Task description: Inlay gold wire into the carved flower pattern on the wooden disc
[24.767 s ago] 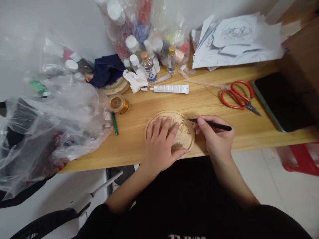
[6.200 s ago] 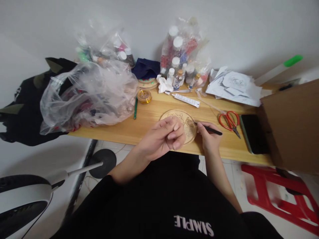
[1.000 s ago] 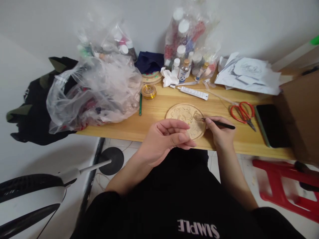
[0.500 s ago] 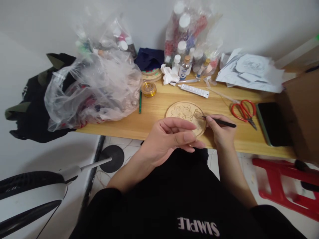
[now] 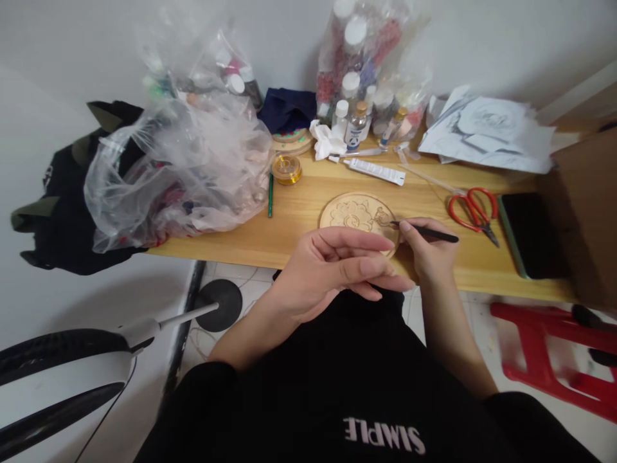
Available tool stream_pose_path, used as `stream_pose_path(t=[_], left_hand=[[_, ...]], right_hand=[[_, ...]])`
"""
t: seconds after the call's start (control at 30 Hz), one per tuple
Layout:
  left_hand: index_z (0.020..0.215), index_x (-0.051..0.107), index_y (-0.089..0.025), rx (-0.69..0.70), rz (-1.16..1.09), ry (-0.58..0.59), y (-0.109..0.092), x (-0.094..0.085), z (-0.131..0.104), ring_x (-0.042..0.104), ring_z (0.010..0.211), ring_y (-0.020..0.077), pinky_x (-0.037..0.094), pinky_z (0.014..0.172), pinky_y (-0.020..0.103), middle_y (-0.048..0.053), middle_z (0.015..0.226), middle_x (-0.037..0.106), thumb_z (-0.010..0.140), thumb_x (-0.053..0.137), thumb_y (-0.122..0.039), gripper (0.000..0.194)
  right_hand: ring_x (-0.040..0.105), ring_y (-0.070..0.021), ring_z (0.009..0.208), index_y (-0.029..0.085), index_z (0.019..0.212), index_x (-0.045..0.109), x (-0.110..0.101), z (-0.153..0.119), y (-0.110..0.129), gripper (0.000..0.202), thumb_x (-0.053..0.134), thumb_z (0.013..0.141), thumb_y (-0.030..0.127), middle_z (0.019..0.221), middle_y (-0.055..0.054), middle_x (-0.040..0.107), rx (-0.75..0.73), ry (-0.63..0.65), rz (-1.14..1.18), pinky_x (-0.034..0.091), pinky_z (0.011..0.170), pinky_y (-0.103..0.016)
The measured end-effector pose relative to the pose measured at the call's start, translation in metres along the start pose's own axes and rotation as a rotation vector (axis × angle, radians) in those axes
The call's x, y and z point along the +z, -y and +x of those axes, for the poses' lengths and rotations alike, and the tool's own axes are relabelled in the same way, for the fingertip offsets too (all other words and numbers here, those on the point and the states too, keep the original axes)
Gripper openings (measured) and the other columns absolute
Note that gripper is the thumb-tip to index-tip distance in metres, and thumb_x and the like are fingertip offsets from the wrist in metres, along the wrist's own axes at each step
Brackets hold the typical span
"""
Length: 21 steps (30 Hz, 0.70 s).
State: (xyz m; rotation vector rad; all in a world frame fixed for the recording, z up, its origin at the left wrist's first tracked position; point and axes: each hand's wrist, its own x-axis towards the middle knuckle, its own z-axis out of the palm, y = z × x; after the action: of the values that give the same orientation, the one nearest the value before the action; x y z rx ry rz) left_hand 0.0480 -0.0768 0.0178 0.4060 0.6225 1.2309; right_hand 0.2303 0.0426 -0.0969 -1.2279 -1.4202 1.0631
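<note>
A round wooden disc (image 5: 354, 209) with a flower outline lies near the table's front edge. My right hand (image 5: 431, 251) pinches a slim black tool (image 5: 431, 234), whose thin tip points at the pattern on the disc's right part. In front of the disc's near side is my left hand (image 5: 337, 267), its thumb and fingers loosely curved and apart, with nothing seen between them. It hides the lower part of the disc.
Behind the disc lie a white tube (image 5: 376, 172), a gold wire spool (image 5: 287, 170) and bagged bottles (image 5: 355, 125). To the right are red-handled pliers (image 5: 475, 211), a phone (image 5: 533, 236) and papers (image 5: 489, 132). Plastic bags (image 5: 193, 167) stand left; a green stick (image 5: 270, 195) lies beside them.
My left fingers have shifted slightly right, toward my right hand. The black tool stays in my right hand, its tip still over the disc. The view has shifted a little.
</note>
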Motion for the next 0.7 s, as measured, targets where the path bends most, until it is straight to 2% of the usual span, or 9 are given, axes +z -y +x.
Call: stream_pose_path(t=[0.17, 0.27, 0.37, 0.5, 0.7], left_hand=[[0.084, 0.071, -0.018, 0.004, 0.005, 0.022, 0.001, 0.003, -0.0001, 0.072, 0.061, 0.0121, 0.059, 0.06, 0.019, -0.005, 0.064, 0.069, 0.071, 0.088, -0.034, 0.026], [0.079, 0.071, -0.017, 0.047, -0.035, 0.033, 0.0011, 0.0046, 0.0008, 0.069, 0.056, 0.0094, 0.059, 0.058, 0.018, -0.007, 0.059, 0.065, 0.073, 0.086, -0.033, 0.023], [0.08, 0.073, -0.02, 0.075, -0.054, 0.038, 0.0008, 0.0045, 0.0016, 0.074, 0.065, 0.0102, 0.058, 0.06, 0.014, -0.007, 0.063, 0.069, 0.074, 0.086, -0.029, 0.017], [0.084, 0.075, -0.021, 0.041, -0.053, 0.033, 0.001, 0.0027, 0.0014, 0.076, 0.075, 0.014, 0.058, 0.06, 0.013, -0.006, 0.071, 0.074, 0.069, 0.089, -0.03, 0.022], [0.087, 0.076, -0.023, 0.046, -0.102, 0.075, 0.0024, 0.0002, 0.002, 0.076, 0.078, 0.0107, 0.057, 0.06, 0.008, -0.007, 0.077, 0.077, 0.076, 0.084, -0.024, 0.014]], right_hand=[[0.066, -0.0182, 0.064, 0.022, 0.071, 0.071, 0.0004, 0.0004, 0.0011, 0.028, 0.083, 0.066, 0.047, 0.065, -0.001, 0.069, -0.006, 0.0, 0.0, 0.055, 0.064, -0.035], [0.066, -0.0183, 0.064, 0.022, 0.07, 0.071, 0.0002, 0.0002, 0.0017, 0.026, 0.083, 0.067, 0.045, 0.065, -0.001, 0.068, -0.007, 0.004, 0.002, 0.055, 0.065, -0.035], [0.066, -0.0188, 0.066, 0.022, 0.07, 0.072, 0.0001, 0.0, 0.0026, 0.024, 0.083, 0.067, 0.043, 0.068, -0.002, 0.07, -0.008, 0.01, 0.008, 0.055, 0.067, -0.036], [0.067, -0.0194, 0.067, 0.023, 0.071, 0.073, -0.0002, 0.0001, 0.0036, 0.019, 0.083, 0.068, 0.039, 0.073, -0.005, 0.073, 0.001, 0.02, 0.018, 0.054, 0.069, -0.036], [0.066, -0.0187, 0.068, 0.023, 0.072, 0.074, -0.0014, -0.0008, 0.0048, 0.017, 0.082, 0.07, 0.037, 0.075, -0.006, 0.074, 0.007, 0.031, 0.007, 0.054, 0.069, -0.035]])
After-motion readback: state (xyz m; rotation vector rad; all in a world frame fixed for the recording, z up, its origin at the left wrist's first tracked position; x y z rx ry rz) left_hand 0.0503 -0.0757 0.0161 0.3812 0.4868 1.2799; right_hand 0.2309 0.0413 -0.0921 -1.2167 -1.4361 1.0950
